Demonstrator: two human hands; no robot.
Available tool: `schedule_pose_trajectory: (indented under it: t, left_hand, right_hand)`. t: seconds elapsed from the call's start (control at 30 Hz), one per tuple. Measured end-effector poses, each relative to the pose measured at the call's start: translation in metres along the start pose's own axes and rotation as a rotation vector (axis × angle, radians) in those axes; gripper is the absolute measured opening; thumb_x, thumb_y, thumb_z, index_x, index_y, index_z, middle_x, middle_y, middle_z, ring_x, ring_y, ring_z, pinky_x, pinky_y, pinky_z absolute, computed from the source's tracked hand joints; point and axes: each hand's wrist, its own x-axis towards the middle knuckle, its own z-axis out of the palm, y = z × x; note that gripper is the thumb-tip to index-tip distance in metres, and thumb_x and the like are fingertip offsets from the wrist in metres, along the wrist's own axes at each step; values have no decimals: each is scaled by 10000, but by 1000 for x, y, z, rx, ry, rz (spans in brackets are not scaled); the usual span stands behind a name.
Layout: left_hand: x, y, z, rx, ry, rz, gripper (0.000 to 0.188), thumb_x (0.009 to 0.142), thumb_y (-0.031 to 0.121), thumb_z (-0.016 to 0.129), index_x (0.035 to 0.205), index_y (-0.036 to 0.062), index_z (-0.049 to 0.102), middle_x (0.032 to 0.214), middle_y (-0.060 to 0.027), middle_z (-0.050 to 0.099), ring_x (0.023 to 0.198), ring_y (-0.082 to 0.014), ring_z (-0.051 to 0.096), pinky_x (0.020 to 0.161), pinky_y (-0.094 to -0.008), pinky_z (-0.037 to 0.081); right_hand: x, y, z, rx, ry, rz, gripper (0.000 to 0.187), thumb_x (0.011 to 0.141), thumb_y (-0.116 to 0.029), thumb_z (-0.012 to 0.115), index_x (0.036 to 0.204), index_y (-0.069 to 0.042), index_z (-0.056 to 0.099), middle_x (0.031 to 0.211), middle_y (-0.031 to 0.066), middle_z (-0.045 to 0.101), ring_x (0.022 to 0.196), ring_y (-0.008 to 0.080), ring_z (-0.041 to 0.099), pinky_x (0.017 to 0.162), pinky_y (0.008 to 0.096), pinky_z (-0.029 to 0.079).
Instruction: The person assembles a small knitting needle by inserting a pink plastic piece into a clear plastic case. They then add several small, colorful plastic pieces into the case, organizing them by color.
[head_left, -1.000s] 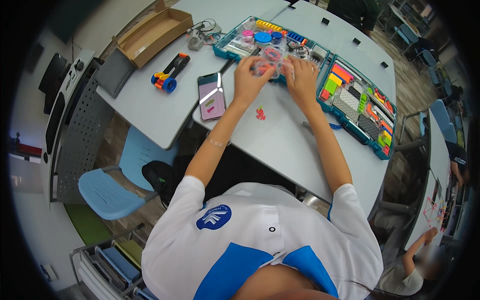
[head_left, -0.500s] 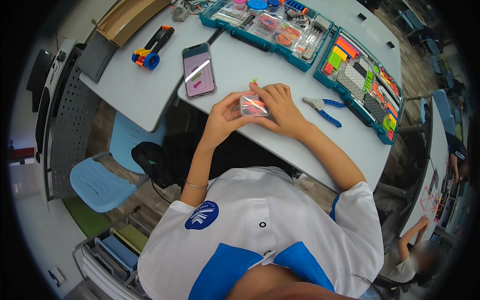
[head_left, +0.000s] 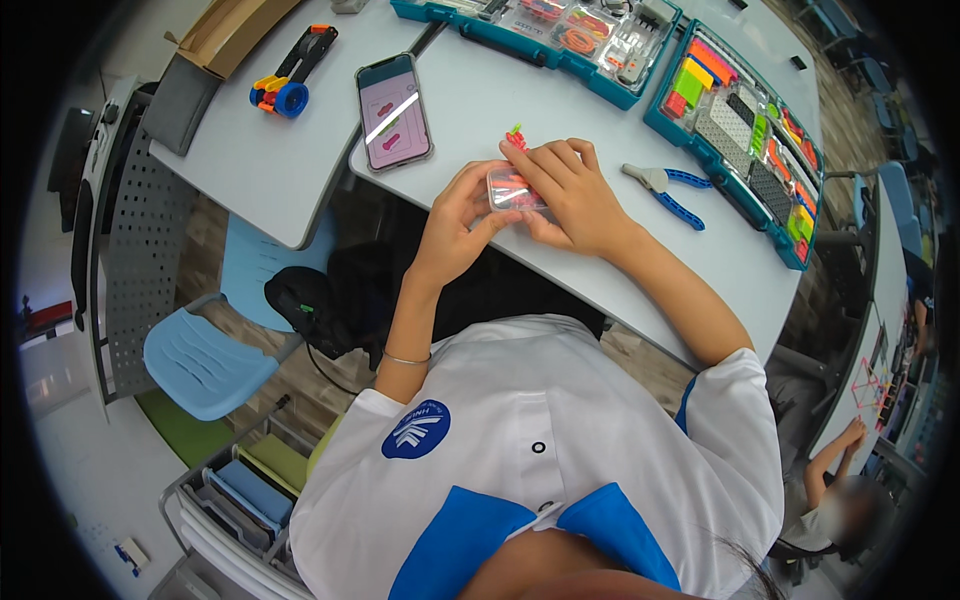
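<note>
The small clear box (head_left: 512,192) is between the two hands, above the near edge of the white table (head_left: 480,100). It lies at the fingertips of the left hand (head_left: 455,225), to the right of its palm, and to the left of the right hand (head_left: 575,195), which covers its right part. The left hand is closed on the box, with the thumb at the lower edge and the fingers along the left side. The right hand is also closed on it: the fingers pass over the top, and the thumb presses near the lower edge

The box is of transparent plastic, rather flat, with rounded corners, and a shine of light appears on its surface. Inside are orange-red and pink pieces, but their exact shapes cannot be told, because the fingers hide a part of them. Just beyond the right fingertips, small red pieces with a bit of green (head_left: 516,138) are seen; whether the fingers touch them is not clear

On the left, a phone (head_left: 392,112) lies with a lit screen. On the right is a pair of pliers (head_left: 665,185) with blue handles, near a teal case (head_left: 725,185) of colourful parts. Another teal case (head_left: 605,88) lies farther from the person
</note>
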Motion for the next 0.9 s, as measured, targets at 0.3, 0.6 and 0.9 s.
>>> schedule_pose_trajectory:
  t: [0.3, 0.6, 0.9]
  left_hand:
    - [6, 2, 6, -16, 47, 25, 548, 894, -32, 707, 1409, -46, 519, 1333, -114, 544, 1297, -232, 565, 1005, -373, 565]
    - [0, 4, 12, 104, 132, 37, 529, 840, -52, 703, 1350, -46, 565, 1283, -101, 580, 1236, -216, 616, 962, -338, 577]
    - [5, 0, 12, 59, 182, 50, 537, 818, -88, 758, 1324, -44, 584, 1280, -105, 594, 1239, -233, 623, 977, -351, 594]
  right_hand:
    - [1, -6, 1, -127, 46, 24, 750, 754, -231, 682, 1449, 0, 518, 1197, 122, 642, 1090, 270, 580, 1006, 438, 403]
    - [0, -7, 1, -198, 106, -34, 574, 805, -202, 669, 1336, 5, 605, 1298, 123, 663, 1077, 269, 636, 961, 440, 442]
    - [1, -6, -7, 50, 266, -162, 328, 805, -85, 780, 1092, -13, 638, 1188, 142, 689, 1043, 294, 675, 865, 403, 526]
